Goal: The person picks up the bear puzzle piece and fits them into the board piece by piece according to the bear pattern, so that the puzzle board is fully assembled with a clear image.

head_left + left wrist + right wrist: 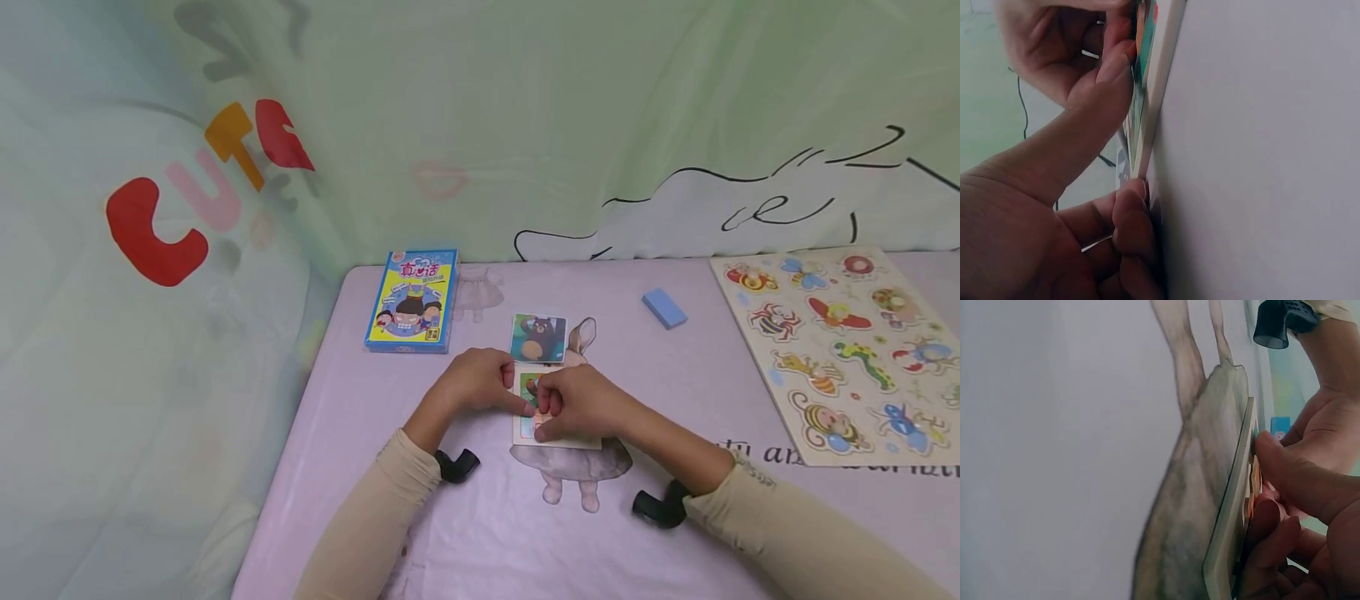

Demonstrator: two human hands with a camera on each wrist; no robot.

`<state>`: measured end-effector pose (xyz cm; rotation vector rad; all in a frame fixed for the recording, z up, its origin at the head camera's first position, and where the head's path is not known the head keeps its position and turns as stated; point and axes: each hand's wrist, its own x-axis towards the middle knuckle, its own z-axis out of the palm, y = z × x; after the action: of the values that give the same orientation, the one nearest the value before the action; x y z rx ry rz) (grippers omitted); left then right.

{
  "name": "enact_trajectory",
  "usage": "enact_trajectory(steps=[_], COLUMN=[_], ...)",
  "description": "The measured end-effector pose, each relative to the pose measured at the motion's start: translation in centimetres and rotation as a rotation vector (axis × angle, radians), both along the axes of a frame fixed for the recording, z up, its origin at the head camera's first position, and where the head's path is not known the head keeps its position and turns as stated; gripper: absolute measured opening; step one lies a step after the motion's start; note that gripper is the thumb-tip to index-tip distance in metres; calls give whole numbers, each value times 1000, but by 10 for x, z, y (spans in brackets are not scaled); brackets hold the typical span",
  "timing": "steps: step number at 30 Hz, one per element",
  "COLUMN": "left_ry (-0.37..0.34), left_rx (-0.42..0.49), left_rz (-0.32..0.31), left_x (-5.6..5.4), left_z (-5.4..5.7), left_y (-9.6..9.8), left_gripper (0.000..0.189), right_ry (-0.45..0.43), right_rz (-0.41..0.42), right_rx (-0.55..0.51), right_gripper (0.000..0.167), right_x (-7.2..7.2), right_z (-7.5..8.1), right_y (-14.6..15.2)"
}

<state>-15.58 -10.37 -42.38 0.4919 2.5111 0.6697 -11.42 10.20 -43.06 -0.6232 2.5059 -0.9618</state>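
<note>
A small wooden puzzle board (573, 443) with coloured pieces lies on the table below a bear picture card (538, 339). My left hand (480, 385) holds the board at its left side, thumb across its face and curled fingers at its edge in the left wrist view. From the right, my right hand (583, 403) is bent over the board, thumb and fingers pinching a small puzzle piece at its surface. In the right wrist view, orange parts (1255, 478) show beside the right thumb. The fingers cover much of the picture, and the pinched piece is mostly hidden.
A blue and yellow card box (412, 302) lies at the back left. A blue block (664, 308) is at the back right, left of a large wooden insect puzzle (843, 354). Printed curtains hang behind and to the left of the table (465, 550).
</note>
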Motion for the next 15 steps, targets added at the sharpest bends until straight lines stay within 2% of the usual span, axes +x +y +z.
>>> enact_trajectory(steps=[7, 15], left_ry=[22, 20], left_rx=[-24, -36], left_rz=[8, 13], left_x=[4, 4], left_z=[2, 0], left_y=[3, 4], left_gripper=[43, 44], right_ry=[5, 23], right_rz=[-4, 5], right_rx=[25, 38], right_gripper=[31, 30], right_x=[1, 2], right_z=[-2, 0], right_y=[-1, -2])
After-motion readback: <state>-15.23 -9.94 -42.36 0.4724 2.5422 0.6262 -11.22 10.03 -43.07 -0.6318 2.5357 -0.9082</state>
